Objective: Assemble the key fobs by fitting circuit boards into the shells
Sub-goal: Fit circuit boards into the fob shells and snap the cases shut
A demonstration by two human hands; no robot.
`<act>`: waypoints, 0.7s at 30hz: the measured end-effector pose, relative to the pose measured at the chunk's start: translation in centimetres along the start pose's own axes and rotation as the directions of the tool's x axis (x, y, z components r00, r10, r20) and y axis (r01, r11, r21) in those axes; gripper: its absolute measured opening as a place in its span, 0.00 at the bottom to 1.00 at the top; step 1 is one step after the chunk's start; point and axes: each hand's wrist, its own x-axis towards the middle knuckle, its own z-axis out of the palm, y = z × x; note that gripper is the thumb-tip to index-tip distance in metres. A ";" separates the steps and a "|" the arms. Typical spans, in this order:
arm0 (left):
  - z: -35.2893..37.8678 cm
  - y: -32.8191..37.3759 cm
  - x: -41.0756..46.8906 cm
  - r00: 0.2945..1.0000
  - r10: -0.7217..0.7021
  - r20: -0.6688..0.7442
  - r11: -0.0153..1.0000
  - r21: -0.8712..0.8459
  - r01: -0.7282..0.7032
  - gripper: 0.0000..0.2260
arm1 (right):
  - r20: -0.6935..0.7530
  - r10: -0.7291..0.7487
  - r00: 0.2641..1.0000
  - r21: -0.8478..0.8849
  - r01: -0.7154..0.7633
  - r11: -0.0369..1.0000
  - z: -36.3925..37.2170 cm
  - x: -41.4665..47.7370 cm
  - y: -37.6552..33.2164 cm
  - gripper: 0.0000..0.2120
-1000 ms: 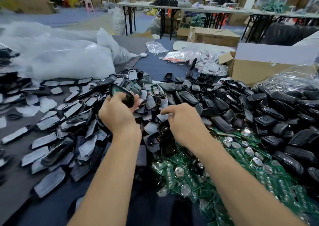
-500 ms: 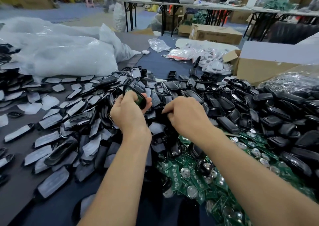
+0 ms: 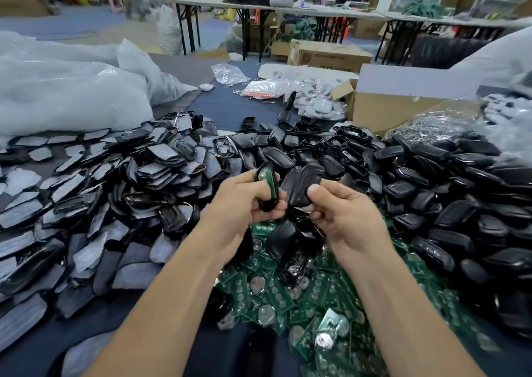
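Unit incomplete: left hand (image 3: 244, 204) grips board-loaded shell (image 3: 267, 186); right hand (image 3: 342, 215) pinches black cover (image 3: 302, 186), unjoined. Heaped circuit boards (image 3: 316, 290) and shells (image 3: 431, 189) await.

The single head-worn camera is looking forward and down from over the near edge of the tabletop (image 3: 224, 108); it is sitting close above the forearms (image 3: 161, 304), framing the left hand (image 3: 239, 204) and right hand (image 3: 345, 215) at centre; its wide lens is taking in the far tables (image 3: 288, 5) along the top.
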 end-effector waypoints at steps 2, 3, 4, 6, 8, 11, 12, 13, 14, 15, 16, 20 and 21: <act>0.2 -0.2 -0.2 0.999 -0.030 0.024 0.997 0.072 0.028 0.10 | -0.013 0.040 0.999 0.086 -0.039 0.996 -0.5 0.1 -0.1 0.15; 0.3 -0.3 -0.3 0.999 -0.036 0.030 0.995 0.098 0.033 0.10 | -0.016 0.057 0.998 0.130 -0.054 0.990 -0.8 0.1 -0.1 0.16; 0.5 -0.3 -0.4 0.998 -0.039 0.039 0.994 0.107 0.035 0.10 | -0.011 0.071 0.997 0.167 -0.068 0.984 -1.1 0.1 -0.2 0.17; 1.0 -0.2 -0.7 0.997 -0.042 0.069 0.996 0.076 0.037 0.07 | 0.011 0.083 0.996 0.206 -0.083 0.975 -1.6 0.2 -0.4 0.16; 1.0 -0.2 -0.8 0.995 -0.022 0.093 1.000 0.019 0.021 0.10 | 0.036 0.089 0.995 0.222 -0.095 0.970 -1.6 0.2 -0.6 0.16; 0.5 -0.2 -0.6 0.995 0.015 0.096 1.000 -0.006 -0.015 0.09 | 0.062 0.096 0.993 0.225 -0.108 0.968 -1.4 0.2 -0.4 0.12; 0.5 -0.4 -0.5 0.997 0.035 0.070 0.998 0.053 -0.039 0.08 | 0.055 0.101 0.993 0.217 -0.110 0.970 -1.4 0.2 -0.3 0.10; 0.6 -0.6 -0.3 0.997 0.071 0.031 0.987 0.141 -0.075 0.08 | 0.044 0.104 0.994 0.206 -0.111 0.972 -1.3 0.2 -0.2 0.09; 0.7 -0.9 -0.1 0.993 0.117 -0.004 0.968 0.224 -0.114 0.08 | 0.036 0.108 0.994 0.198 -0.113 0.974 -1.3 0.2 -0.1 0.08; 0.9 -1.2 0.0 0.987 0.161 -0.025 0.949 0.279 -0.148 0.07 | 0.034 0.109 0.993 0.190 -0.114 0.975 -1.2 0.1 0.0 0.08; 1.1 -1.5 0.1 0.981 0.191 -0.029 0.937 0.305 -0.173 0.05 | 0.036 0.107 0.994 0.183 -0.111 0.977 -1.1 0.0 0.0 0.07; 1.5 -1.9 -0.1 0.977 0.210 -0.019 0.890 0.417 -0.183 0.10 | 0.038 0.071 0.997 0.162 -0.076 0.984 -0.8 -0.2 0.0 0.10; 1.5 -1.9 -0.1 0.974 0.224 -0.025 0.872 0.452 -0.189 0.10 | 0.037 0.066 0.997 0.161 -0.071 0.984 -0.7 -0.3 0.0 0.08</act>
